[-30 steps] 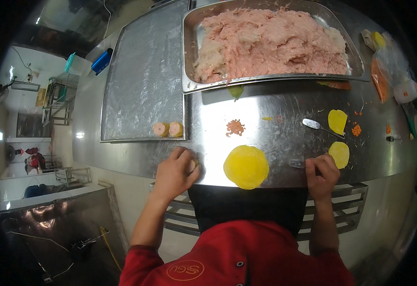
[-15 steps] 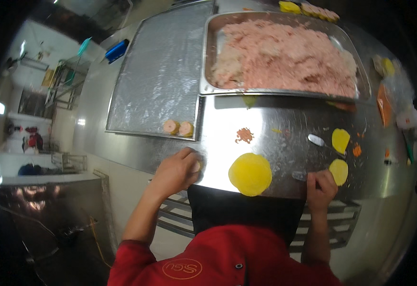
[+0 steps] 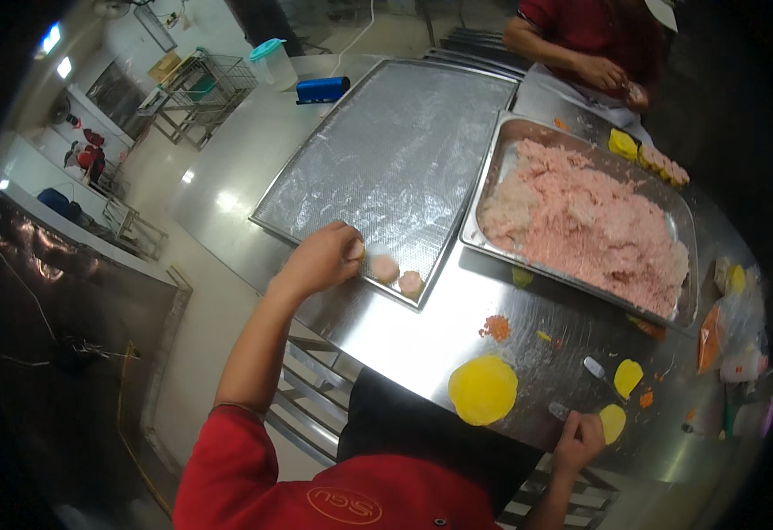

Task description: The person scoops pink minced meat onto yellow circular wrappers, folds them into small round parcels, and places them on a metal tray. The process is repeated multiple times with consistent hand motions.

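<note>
My left hand [image 3: 323,261] is closed round a small open-topped dumpling [image 3: 354,251], mostly hidden by the fingers, over the near edge of the metal tray [image 3: 378,150]. Two pink-filled dumplings, one [image 3: 384,268] beside the other [image 3: 410,283], sit in that tray's near corner. Low on the right, my right hand [image 3: 578,439] is closed on a small spatula, its pale blade [image 3: 559,411] showing past the fingers. A round yellow wrapper [image 3: 613,423] lies beside this hand. Left of it is a stack of yellow wrappers [image 3: 483,390].
A deep steel pan [image 3: 468,231] of pink minced filling stands beyond the wrappers. Chopped orange bits [image 3: 495,328], another spatula [image 3: 593,367] and a wrapper [image 3: 628,377] lie on the steel table. Across the table a person [image 3: 594,62] handles something small. A blue box [image 3: 322,89] stands far left.
My left hand has moved from the table's near edge out to the tray with the dumpling. The view has turned left, bringing the other person in. My right hand stays beside the wrapper.
</note>
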Demonstrator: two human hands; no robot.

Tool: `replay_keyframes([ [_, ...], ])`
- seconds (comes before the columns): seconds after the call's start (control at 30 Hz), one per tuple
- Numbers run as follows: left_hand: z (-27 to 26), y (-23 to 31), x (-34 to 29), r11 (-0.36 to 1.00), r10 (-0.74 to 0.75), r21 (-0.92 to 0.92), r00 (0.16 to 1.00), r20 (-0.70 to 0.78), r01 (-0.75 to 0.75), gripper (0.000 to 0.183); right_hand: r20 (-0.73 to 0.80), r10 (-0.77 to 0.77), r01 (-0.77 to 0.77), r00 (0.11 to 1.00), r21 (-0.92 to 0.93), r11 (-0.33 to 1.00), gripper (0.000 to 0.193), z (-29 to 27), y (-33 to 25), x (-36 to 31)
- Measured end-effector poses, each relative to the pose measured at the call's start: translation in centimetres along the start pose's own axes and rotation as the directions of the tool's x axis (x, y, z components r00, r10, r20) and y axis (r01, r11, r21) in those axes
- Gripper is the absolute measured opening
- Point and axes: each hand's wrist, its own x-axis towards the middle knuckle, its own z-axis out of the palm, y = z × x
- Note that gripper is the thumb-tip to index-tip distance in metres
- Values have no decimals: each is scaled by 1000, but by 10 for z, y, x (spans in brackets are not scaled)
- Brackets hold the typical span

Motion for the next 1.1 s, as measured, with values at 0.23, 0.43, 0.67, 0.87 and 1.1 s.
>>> replay_keyframes([
  [0.23,25,-19,10,1000,-11,7,998,62,10,24,2,49,-49,999,-32,998,15,1,1,-1],
  [0.43,27,-20,6,998,51,-39,999,-15,-51,21,45,70,-68,997,-56,996,15,-2,3,-3],
  [0.67,28,-12,9,1000,-11,28,999,39,10,15,25,24,-23,999,-69,997,11,-1,4,-3],
  [0.87,22,-1,1,994,-61,89,998,16,60,29,15,42,-41,999,-61,997,10,0,0,-2],
  [1.1,-5,29,-38,988,-7,-155,997,-74,-4,85,-76,58,-57,995,4,998,8,3,-15,6],
])
